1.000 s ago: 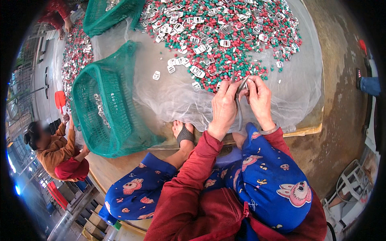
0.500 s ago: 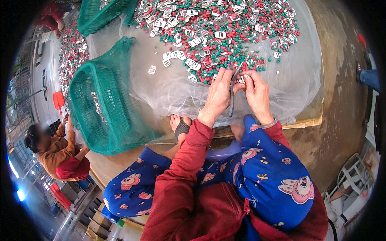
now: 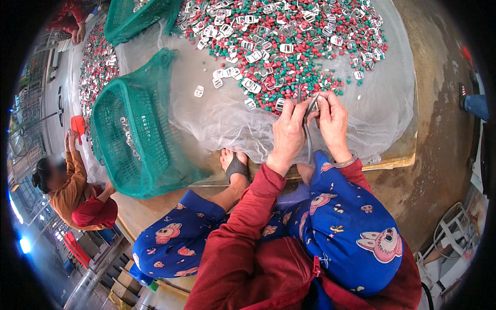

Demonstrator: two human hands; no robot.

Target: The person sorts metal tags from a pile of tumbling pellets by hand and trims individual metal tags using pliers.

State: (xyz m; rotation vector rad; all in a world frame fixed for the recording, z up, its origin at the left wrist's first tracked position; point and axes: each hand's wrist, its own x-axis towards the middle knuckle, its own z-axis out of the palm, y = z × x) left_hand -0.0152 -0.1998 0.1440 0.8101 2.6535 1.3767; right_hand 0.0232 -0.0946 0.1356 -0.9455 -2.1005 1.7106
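Pliers-like tool point(image 3: 309, 142) swung nearer upright than half a second ago, suggesting renewed fingertip work | left hand point(image 3: 288, 133) clamped on it; right hand point(image 3: 333, 124) at its tip, grip hidden, cannot tell | bare netting point(image 3: 206, 121) leftward to green basket point(image 3: 155, 139); platform edge point(image 3: 392, 164) nearer wearer.

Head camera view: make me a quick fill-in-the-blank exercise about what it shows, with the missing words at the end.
1. The left hand holds a metal tool, while a bracelet circles the ____ wrist.
2. Most of the loose pellets are either red or ____.
3. The green basket with metal pieces inside lies on the left hand's ____ side.
4. The wearer's cartoon-print trousers are ____.

Missing words: right; green; left; blue.
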